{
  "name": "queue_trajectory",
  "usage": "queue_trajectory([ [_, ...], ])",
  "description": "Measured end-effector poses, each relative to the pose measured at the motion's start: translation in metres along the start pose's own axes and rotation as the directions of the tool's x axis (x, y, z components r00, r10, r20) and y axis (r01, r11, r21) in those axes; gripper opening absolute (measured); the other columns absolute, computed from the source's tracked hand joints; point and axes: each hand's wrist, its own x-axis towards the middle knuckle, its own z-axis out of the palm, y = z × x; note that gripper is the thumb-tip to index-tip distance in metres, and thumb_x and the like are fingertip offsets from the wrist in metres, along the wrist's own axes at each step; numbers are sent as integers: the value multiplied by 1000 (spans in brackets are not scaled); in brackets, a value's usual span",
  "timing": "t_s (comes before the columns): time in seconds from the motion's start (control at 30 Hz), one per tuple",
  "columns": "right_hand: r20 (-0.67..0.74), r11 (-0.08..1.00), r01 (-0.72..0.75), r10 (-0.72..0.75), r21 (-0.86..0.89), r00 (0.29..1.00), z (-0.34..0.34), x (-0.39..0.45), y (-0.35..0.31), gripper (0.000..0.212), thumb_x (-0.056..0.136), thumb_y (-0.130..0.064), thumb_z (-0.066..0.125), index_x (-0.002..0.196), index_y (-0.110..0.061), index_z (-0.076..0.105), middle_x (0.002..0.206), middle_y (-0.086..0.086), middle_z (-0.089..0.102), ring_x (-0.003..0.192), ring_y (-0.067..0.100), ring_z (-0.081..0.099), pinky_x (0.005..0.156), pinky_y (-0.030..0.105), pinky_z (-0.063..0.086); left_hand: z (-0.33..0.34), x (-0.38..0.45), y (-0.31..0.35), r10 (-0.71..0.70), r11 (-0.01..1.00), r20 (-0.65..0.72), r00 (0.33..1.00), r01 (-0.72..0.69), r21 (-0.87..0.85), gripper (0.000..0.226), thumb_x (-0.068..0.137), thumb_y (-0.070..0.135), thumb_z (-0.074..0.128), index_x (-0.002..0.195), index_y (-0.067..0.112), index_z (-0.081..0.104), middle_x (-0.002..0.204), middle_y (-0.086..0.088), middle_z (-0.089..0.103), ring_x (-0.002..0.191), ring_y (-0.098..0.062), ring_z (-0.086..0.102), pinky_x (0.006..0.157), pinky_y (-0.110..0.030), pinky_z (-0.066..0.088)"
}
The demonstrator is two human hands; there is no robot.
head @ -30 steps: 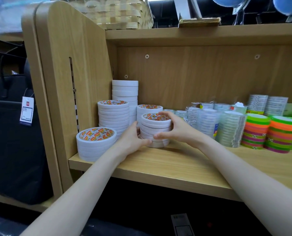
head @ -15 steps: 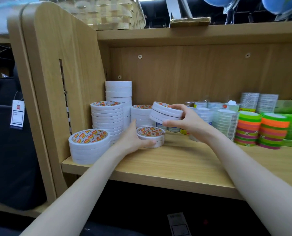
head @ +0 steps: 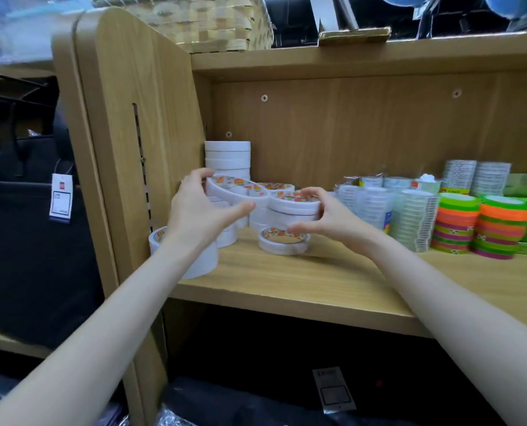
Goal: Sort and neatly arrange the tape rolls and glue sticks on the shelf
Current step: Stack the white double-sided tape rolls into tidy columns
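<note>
- Left hand [head: 202,207] is gripping a tilted white tape roll [head: 230,187], fingers over its far rim, thumb [head: 240,207] reaching under its near edge; the roll is raised off the stacks, leaning down toward the right.
- Right hand [head: 330,216] is curling around a small held stack of rolls [head: 294,204], thumb low, fingertips on the upper rim; the grip from both sides is probably keeping the rolls from sliding apart.
- One single roll [head: 282,239] is lying flat on the shelf board [head: 317,281], directly under the right hand, apart from the other piles.
- Judgement: the person is regrouping like-sized white rolls into even columns; sorting is only partly done.
- A tall plain-white stack [head: 227,156] is standing in the back corner against the side panel [head: 139,118]; a wide roll [head: 191,256] is sitting at the front left, partly hidden by the left forearm.
- Clear tape stacks [head: 410,219] and neon striped rolls [head: 480,229] are crowding the right side, limiting room to spread out.
- Glue sticks: cannot identify any with certainty.
- The back rows are partly hidden behind the hands, so their counts are unreadable.
</note>
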Motion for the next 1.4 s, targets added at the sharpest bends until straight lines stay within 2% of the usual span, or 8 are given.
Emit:
queue_trajectory([
  [0.13,121,999,-32,37,-38,992,16,-5,-1,86,70,-22,81,140,-19,31,122,-8,50,105,4,50,76,0,41,-30,-12,-12,-45,999,-84,995,44,-15,78,65,31,82,130,13,45,122,0,53,102,-11,54,57,-8,48],
  [0.27,123,993,-67,79,-98,989,18,-5,-1,108,64,-28,84,147,-25,15,143,-2,42,128,14,42,110,35,34,-44,-36,-32,-22,992,-144,989,39,121,81,67,36,79,134,10,41,131,-3,48,117,-14,48,88,-21,39],
  [0.6,13,979,-29,33,-204,999,55,1,-26,118,65,-30,84,150,-18,3,151,7,27,138,21,28,110,31,25,-26,-54,-40,4,970,-156,988,35,242,84,78,36,71,142,5,26,143,-7,31,133,-18,29,102,-24,26],
  [0.73,-293,921,298,-366,-252,883,56,-12,-51,72,75,-25,77,135,-10,42,130,7,44,120,13,42,105,25,32,-35,-68,-45,31,972,-169,985,9,233,84,77,29,73,143,7,26,144,-4,29,133,-16,30,103,-24,28],
  [0.83,-99,833,526,-546,-172,832,71,-26,-69,30,80,-19,72,107,-9,64,106,1,56,97,7,53,90,21,46,-37,-77,-53,30,986,-189,981,2,166,76,76,20,74,140,7,34,138,-5,36,127,-17,40,104,-30,37],
  [1.0,11,956,290,-291,44,957,108,-23,-70,34,77,-21,75,107,-10,63,108,7,63,93,14,62,92,29,50,-35,-85,-59,-35,988,-164,986,58,140,69,80,18,70,140,11,36,137,-3,42,123,-20,47,102,-33,41],
  [1.17,4,966,160,-164,204,986,114,-19,-66,46,74,-20,77,115,-11,58,111,5,63,96,10,60,89,24,49,-37,-85,-60,-32,985,-121,992,52,164,72,83,19,68,144,12,30,142,-2,39,126,-16,44,99,-24,37],
  [1.4,125,895,-59,4,442,992,113,-21,-64,46,74,-17,77,115,-19,55,122,5,59,114,14,57,87,37,55,-40,-81,-65,-37,989,-148,988,57,137,70,82,13,69,143,13,35,138,-2,50,124,-15,50,104,-40,43],
])
